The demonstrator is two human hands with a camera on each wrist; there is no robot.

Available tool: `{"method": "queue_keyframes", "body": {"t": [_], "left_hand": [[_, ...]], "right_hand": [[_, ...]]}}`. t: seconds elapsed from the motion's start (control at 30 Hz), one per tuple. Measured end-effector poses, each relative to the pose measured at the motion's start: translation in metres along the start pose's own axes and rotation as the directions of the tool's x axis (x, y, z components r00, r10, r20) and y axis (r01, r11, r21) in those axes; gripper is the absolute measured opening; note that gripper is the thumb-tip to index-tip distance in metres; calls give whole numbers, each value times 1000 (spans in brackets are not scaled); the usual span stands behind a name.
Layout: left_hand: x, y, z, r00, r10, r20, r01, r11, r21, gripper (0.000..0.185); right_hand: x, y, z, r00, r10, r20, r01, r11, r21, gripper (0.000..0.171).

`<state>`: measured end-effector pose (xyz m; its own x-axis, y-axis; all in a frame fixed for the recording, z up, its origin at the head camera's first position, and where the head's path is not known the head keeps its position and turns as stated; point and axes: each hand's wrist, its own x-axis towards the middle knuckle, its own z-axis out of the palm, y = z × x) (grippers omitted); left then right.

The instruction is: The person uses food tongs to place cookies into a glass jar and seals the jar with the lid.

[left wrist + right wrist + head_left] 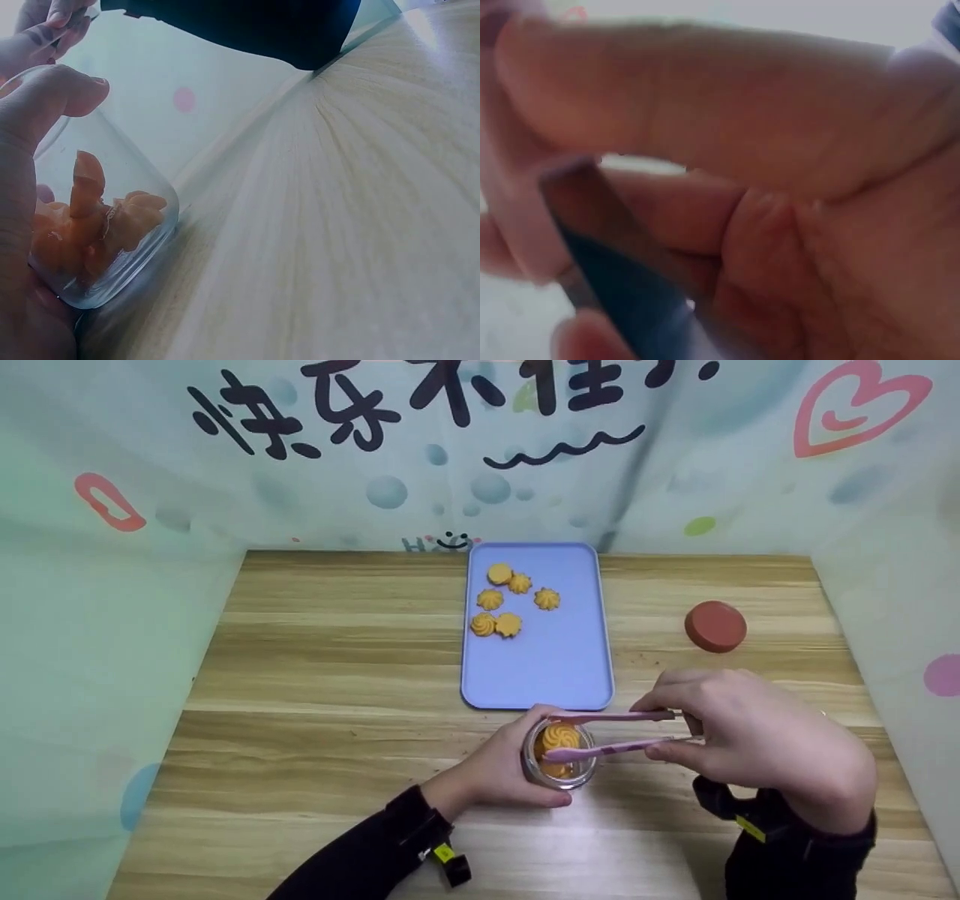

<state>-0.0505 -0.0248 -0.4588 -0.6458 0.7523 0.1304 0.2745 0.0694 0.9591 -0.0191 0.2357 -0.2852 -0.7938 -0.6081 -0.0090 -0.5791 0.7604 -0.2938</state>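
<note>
- Left hand (pixel 504 769) grips the jar (pixel 559 756) from its left side, near edge of the table (pixel 322 675), just below the tray (pixel 559 675). Fingers and thumb wrap the glass wall; left wrist view shows the thumb (pixel 56 94) over the rim.
- Jar is clear glass, open, upright on the wood in the head view, part full of orange cookies (pixel 97 217). Judgement: rigid, smooth, likely slippery, breakable if knocked. Side wrap low on the wall is the right hold.
- Tongs (pixel 611 733), pink, reach in from the right. Tips straddle one swirl cookie (pixel 561 735) at the jar mouth. Cannot tell if the tips actually touch it.
- Judgement on the cookie: light, brittle, crumbly. Take it across the ridged edges with light squeeze; hard pinch will probably crack it.
- Right hand (pixel 739 739) clenches the tongs at the handle end, thumb on the far arm, fingers on the near arm. Right wrist view is blurred, only shows fingers (pixel 705 97) curled round a dark handle.
- Tray, blue, centre far: six cookies (pixel 510 600) on its far left part, rest bare.
- Red lid (pixel 715 626) lies far right on the table, well apart from the jar.
</note>
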Motion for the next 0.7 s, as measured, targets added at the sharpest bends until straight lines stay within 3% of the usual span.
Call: {"method": "queue_keyframes", "body": {"t": [0.33, 0.57, 0.7], "left_hand": [[4, -35, 7, 999, 15, -45, -13, 999, 36, 91], [2, -13, 1, 1000, -15, -3, 15, 1000, -12, 88], [2, -8, -1, 1000, 23, 10, -22, 999, -36, 86]], "right_hand": [[4, -11, 3, 999, 19, 46, -18, 1000, -20, 22], [5, -11, 3, 998, 38, 59, -37, 999, -19, 23], [4, -9, 2, 996, 55, 74, -56, 998, 8, 26]]}}
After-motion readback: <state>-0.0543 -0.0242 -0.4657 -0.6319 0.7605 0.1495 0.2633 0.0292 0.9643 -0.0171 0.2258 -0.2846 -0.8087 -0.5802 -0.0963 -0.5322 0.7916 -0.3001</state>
